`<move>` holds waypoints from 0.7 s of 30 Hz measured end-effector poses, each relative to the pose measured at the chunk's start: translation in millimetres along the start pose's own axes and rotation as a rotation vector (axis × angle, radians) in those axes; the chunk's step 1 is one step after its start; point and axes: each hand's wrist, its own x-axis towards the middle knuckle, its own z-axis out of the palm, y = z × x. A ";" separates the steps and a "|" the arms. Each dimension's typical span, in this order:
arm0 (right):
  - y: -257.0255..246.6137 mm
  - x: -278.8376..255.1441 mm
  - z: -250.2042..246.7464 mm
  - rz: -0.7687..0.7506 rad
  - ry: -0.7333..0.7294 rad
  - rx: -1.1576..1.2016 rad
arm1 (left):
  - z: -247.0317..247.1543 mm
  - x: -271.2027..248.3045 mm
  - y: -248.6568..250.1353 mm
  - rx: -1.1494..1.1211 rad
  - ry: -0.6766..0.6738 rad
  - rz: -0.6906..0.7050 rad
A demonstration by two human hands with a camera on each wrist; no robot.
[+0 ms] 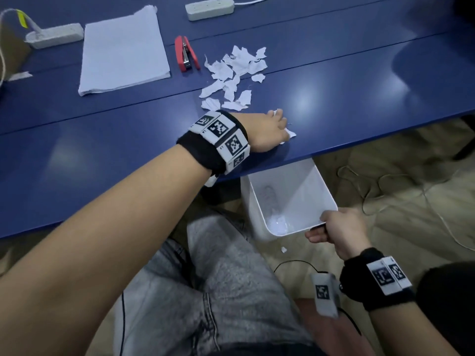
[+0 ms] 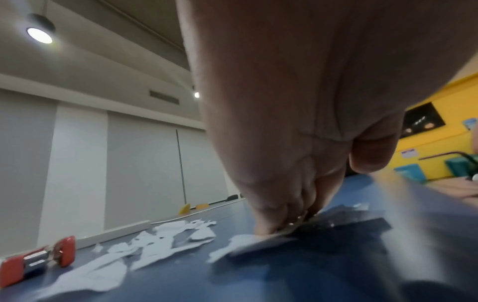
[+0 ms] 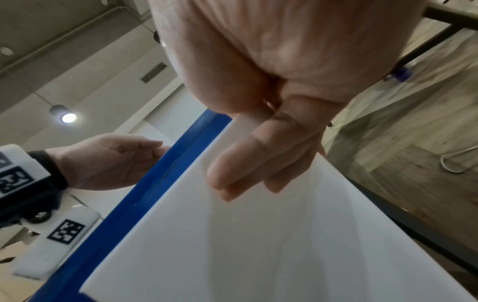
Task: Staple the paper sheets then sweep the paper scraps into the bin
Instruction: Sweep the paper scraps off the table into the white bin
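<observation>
A stack of white paper sheets lies at the back left of the blue table, with a red stapler to its right. Torn paper scraps are spread right of the stapler. My left hand lies palm down near the table's front edge, fingers pressing on a few scraps. Below that edge my right hand grips the rim of a white bin, held tilted. Some scraps lie in the bin.
Two white power strips sit at the back of the table. One scrap lies on the floor by the bin. Cables trail over the wooden floor at right. My leg in grey jeans is under the table edge.
</observation>
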 end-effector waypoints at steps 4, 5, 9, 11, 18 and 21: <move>1.6 -1.5 -1.9 -0.002 -0.001 0.004 | 18.8 -12.7 23.3 -0.160 0.005 0.017; 1.7 -1.8 -1.8 -0.001 0.001 0.004 | 23.6 -14.4 28.4 -0.173 0.012 0.037; 3.4 -5.2 -2.3 -0.002 0.009 0.019 | 38.4 -26.1 46.3 -0.187 0.061 0.078; 2.7 -6.6 -2.9 -0.006 0.009 0.027 | 43.6 -31.7 52.7 -0.185 0.074 0.085; 0.1 -13.5 -7.0 -0.031 0.019 0.056 | 64.9 -46.7 74.6 -0.172 0.103 0.171; 0.1 -14.7 -8.8 -0.027 0.019 0.062 | 49.2 -50.2 63.9 -0.208 0.194 0.171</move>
